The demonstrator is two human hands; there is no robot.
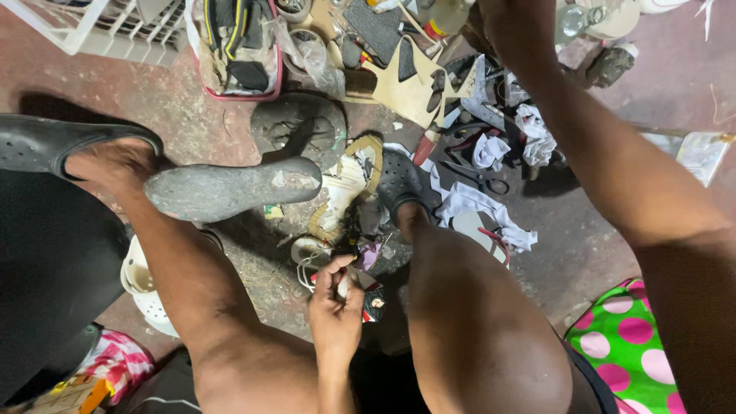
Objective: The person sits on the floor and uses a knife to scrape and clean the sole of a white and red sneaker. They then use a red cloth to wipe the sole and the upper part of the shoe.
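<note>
Head view: your left hand closes on a small white piece

Head camera looks straight down between your knees to a reddish floor [636, 230] full of shoe repair things. Your left hand [334, 303] is low in the middle, between your two legs. Its fingers [328, 277] are curled closed and they grip a small white piece [343, 288] at the tips. What this piece is, I cannot tell; it is too small and half hidden by the fingers.

Your right arm [613, 169] goes from the lower right up to the top edge, over the clutter. The hand itself passes out of the picture there, so I cannot tell if its fingers are open or closed.

Just above your left hand lies a worn sandal [346, 188] with a beige insole, tilted. Beside it, to the left, is a long grey sole [230, 190], its bottom side up, touching your left foot in a black slipper [46, 142]. Behind these two stands a dark round iron stand [299, 126]. Your right foot sits in a black clog [399, 180], just beside the sandal.

To the right of the clog you have white cloth scraps [475, 203] and black scissors [481, 179] on the floor. A pink-rimmed basket [272, 77] with tools is at the top, and a green bag with pink dots [629, 337] is at the lower right, well apart from your left hand.
</note>
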